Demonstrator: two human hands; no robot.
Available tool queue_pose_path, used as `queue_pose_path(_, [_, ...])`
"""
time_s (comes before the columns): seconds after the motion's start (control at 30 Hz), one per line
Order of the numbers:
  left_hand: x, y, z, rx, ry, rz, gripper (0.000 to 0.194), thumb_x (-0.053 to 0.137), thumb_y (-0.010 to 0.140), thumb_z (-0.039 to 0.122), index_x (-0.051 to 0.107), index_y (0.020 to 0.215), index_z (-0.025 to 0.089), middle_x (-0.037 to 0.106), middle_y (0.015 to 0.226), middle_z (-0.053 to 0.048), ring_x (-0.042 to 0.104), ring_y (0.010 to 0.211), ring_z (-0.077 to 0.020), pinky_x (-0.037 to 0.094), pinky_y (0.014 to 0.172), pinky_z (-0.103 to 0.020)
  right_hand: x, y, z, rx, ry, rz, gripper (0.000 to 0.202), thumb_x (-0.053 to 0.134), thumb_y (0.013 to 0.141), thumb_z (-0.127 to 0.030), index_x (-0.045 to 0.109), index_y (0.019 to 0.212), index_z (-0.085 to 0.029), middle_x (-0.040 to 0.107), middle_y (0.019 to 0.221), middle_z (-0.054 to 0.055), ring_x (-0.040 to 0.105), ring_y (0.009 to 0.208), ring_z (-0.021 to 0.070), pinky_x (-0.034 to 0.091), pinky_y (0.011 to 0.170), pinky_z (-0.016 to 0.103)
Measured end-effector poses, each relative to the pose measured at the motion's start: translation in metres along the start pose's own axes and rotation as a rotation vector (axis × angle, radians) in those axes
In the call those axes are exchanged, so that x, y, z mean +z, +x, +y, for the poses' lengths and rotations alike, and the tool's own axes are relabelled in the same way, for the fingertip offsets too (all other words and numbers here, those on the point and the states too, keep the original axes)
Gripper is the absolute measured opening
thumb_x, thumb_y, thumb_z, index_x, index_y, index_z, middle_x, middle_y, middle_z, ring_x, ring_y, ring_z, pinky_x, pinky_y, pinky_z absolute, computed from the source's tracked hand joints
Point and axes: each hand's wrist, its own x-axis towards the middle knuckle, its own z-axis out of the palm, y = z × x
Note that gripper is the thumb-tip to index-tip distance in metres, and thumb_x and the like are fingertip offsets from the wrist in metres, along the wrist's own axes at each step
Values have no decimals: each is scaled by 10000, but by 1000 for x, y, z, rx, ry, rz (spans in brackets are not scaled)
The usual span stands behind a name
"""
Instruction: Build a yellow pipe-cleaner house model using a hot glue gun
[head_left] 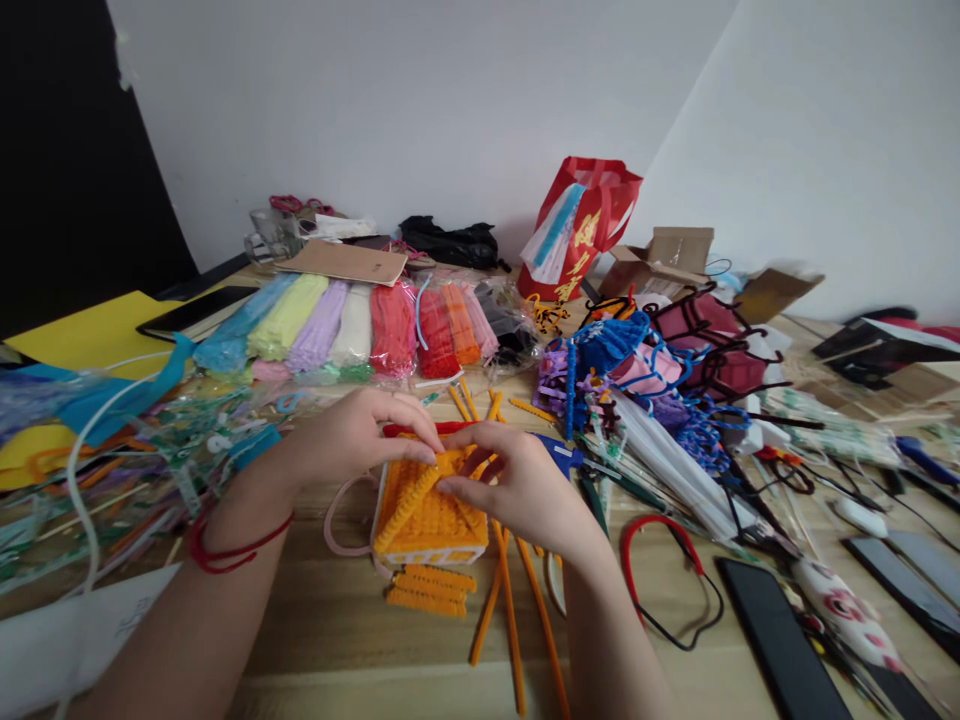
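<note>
In front of me stands a small box-like craft piece [442, 530] covered with rows of fuzzy orange pipe cleaner, with white edging along its lower side. My left hand [367, 440] comes over its upper left, thumb and fingers closed on an orange pipe cleaner strip [412, 500] that lies slanted across the top. From the right, my right hand [517, 485] pinches the same strip near its upper end, fingers curled. Crimped orange pieces [429, 590] lie just below the box. Loose straight orange pipe cleaners [511, 620] cross on the table beside my right wrist.
Bagged bundles of coloured pipe cleaners [349, 325] line the back. A red bag [577, 230] stands behind them. Blue and pink crafted pieces [645, 360] pile up at right, near a black phone [780, 640]. Scraps [150, 480] and a white cable [79, 480] cover the left.
</note>
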Motion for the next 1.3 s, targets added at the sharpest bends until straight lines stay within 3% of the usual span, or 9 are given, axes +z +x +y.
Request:
queue_pose_path(0.2, [1, 7, -15, 39, -142, -25, 154, 707, 777, 361, 751, 809, 218, 730, 855, -33, 672, 820, -152, 535, 757, -241, 0, -1, -1, 3, 5, -3, 276, 722, 768, -285, 694, 1034, -216, 696, 997, 34, 624, 772, 145, 491, 701, 271])
queue_pose_path(0.53, [0, 10, -26, 40, -157, -31, 174, 697, 786, 362, 751, 817, 200, 739, 864, -52, 682, 823, -164, 546, 766, -264, -1, 1, -2, 8, 8, -4, 272, 726, 765, -281, 689, 1026, -214, 697, 965, 26, 628, 740, 135, 490, 691, 266])
queue_pose_path(1.03, [7, 7, -3, -24, -55, 108, 130, 662, 810, 324, 723, 847, 215, 732, 900, -14, 664, 865, -155, 522, 811, -261, -12, 1, 2, 43, 54, 32, 277, 752, 742, -338, 726, 985, -206, 721, 988, 49, 642, 738, 140, 482, 666, 257])
queue_pose_path(1.3, [10, 8, 2, -24, -66, 163, 114, 664, 815, 310, 726, 848, 220, 721, 888, -5, 653, 860, -152, 512, 796, -250, 8, 14, 5, 42, 339, 68, 209, 658, 805, -347, 745, 866, -168, 727, 939, 57, 626, 819, 171, 451, 698, 266])
